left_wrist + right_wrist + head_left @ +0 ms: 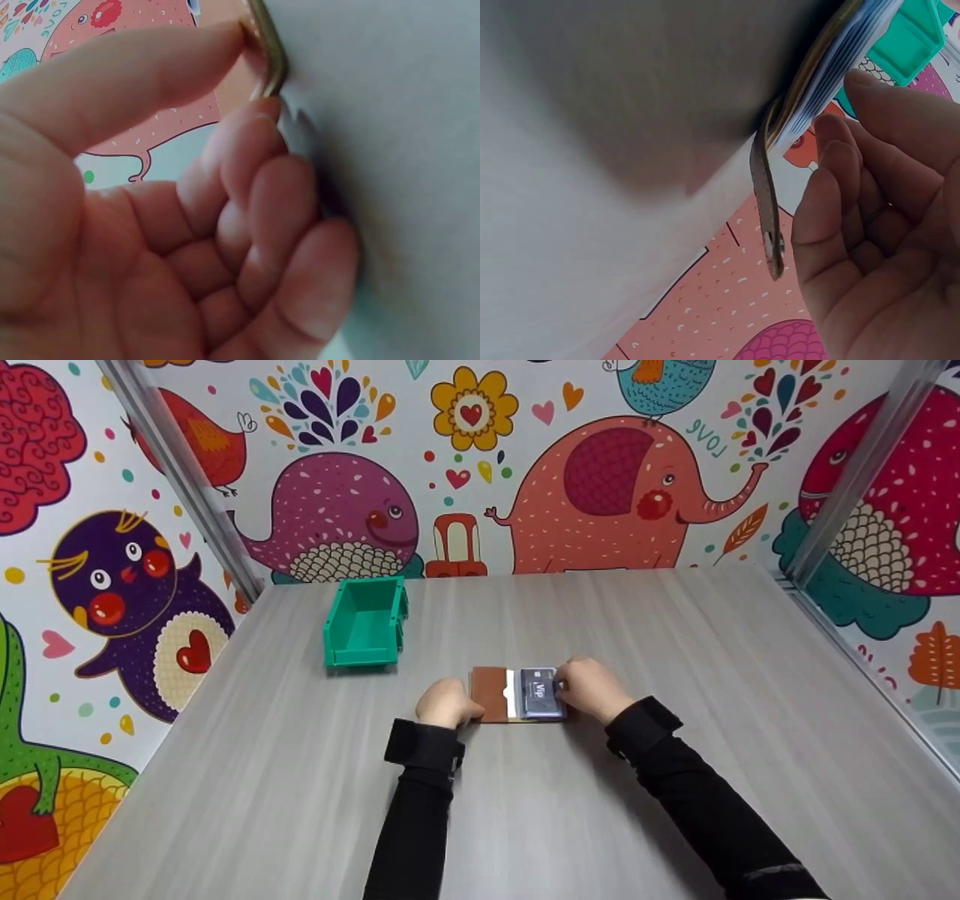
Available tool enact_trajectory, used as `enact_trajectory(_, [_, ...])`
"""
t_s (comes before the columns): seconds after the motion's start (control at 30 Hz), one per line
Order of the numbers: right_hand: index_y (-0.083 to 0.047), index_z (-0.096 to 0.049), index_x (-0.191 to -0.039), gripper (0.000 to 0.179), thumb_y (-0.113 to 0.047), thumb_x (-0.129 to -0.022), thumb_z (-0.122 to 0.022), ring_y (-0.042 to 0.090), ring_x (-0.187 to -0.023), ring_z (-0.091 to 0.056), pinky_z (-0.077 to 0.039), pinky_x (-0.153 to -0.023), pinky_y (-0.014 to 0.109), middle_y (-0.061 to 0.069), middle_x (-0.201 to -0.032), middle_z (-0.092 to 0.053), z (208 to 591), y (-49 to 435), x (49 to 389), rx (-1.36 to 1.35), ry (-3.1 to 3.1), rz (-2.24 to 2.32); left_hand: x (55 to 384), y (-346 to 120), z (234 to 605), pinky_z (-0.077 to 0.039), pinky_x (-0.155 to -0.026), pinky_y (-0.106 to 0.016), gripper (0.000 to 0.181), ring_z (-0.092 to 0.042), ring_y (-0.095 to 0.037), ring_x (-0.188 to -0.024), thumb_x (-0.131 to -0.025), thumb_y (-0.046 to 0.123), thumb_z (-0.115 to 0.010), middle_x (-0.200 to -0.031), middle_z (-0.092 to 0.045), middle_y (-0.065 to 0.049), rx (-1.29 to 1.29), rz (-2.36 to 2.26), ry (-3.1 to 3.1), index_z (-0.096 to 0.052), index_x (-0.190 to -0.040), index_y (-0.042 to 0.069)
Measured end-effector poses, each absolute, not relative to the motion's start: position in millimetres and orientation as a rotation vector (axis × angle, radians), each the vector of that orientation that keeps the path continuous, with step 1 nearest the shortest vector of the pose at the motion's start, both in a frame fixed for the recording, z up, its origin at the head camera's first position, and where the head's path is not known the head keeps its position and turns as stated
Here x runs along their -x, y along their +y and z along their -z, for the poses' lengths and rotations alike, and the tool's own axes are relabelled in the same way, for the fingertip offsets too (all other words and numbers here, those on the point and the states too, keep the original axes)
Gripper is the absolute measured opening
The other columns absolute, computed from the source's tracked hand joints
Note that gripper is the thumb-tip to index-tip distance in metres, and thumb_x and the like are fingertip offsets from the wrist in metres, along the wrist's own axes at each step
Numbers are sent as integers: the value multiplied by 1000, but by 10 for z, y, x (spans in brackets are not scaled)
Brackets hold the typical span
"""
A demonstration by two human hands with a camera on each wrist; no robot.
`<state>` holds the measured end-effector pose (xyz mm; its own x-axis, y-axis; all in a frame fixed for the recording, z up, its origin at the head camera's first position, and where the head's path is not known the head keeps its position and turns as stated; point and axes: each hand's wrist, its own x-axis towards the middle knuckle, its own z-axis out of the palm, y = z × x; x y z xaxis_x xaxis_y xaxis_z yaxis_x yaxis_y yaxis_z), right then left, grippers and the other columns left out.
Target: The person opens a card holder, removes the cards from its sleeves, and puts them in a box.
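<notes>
A brown card holder (490, 694) lies spread on the table between both hands. A dark card marked "Vip" (540, 701) shows in its clear sleeve on the right side, beside a white strip. My left hand (444, 703) pinches the brown cover's left edge, thumb on the inner face and fingers curled at the rim. At the right, my right hand (596, 690) has thumb and index fingertips at the edge of the stacked plastic sleeves (829, 79), pinching there. A strap with a metal snap (766, 206) sticks out below the sleeves in the right wrist view.
A green plastic bin (364, 622) stands at the back left of the wood-grain table (480, 825). Printed cartoon panels (465, 472) wall in the back and both sides, with metal posts (187, 480) at the corners.
</notes>
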<state>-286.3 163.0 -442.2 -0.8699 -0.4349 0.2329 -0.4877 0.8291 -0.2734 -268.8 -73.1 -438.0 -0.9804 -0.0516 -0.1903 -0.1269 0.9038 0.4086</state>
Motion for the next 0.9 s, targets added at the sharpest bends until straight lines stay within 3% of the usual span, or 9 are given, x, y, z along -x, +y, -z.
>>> enact_trajectory(0.6, [-1, -76, -80, 8, 0, -73, -78, 30, -74, -60, -50, -72, 44, 11, -79, -61, 4448, 1629, 2877, -780, -2812, -458, 2668, -708, 4363, -48, -58, -34, 22, -56, -21, -64, -80, 23, -77, -71, -61, -5, 130, -614, 2920, -65, -69, 7])
enact_trajectory(0.9, [-2, -75, -78, 7, 1, -73, -78, 30, -74, -60, -50, -72, 45, 12, -78, -61, 4455, 1623, 2875, -787, -2817, -465, 2686, -623, 4343, -54, -63, -39, 15, -64, -24, -76, -78, 14, -77, -92, -70, -10, 130, -599, 3018, -73, -89, 3])
